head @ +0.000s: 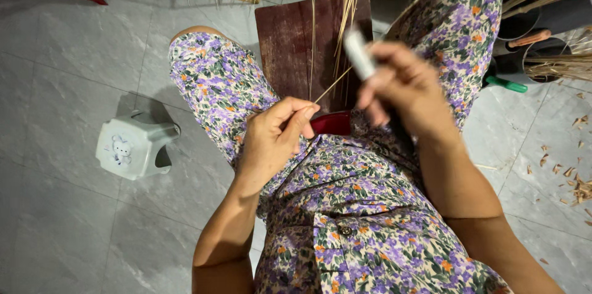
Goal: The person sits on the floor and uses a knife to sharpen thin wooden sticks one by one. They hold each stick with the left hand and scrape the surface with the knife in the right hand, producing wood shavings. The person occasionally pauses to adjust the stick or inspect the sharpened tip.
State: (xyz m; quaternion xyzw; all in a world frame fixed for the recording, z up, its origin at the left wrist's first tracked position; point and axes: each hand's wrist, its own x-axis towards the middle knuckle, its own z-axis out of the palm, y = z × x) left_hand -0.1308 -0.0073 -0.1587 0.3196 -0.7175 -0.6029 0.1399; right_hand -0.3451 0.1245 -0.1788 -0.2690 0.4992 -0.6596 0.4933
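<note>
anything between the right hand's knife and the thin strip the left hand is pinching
Nothing visible. The right hand grips a pale-handled knife right beside the thin strip, whose near end the left hand pinches. Only the dark wooden board lies behind them; the blade itself is blurred.

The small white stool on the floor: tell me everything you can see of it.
The small white stool stands on the grey tiled floor, beside the person's left knee and touching neither hand. It looks like moulded plastic, squarish with rounded corners, with short splayed legs and arched openings between them. A little cartoon bear is printed on its top, with smaller marks I cannot make out. It seems upright, seen from above at an angle, and nothing rests on it.
</note>
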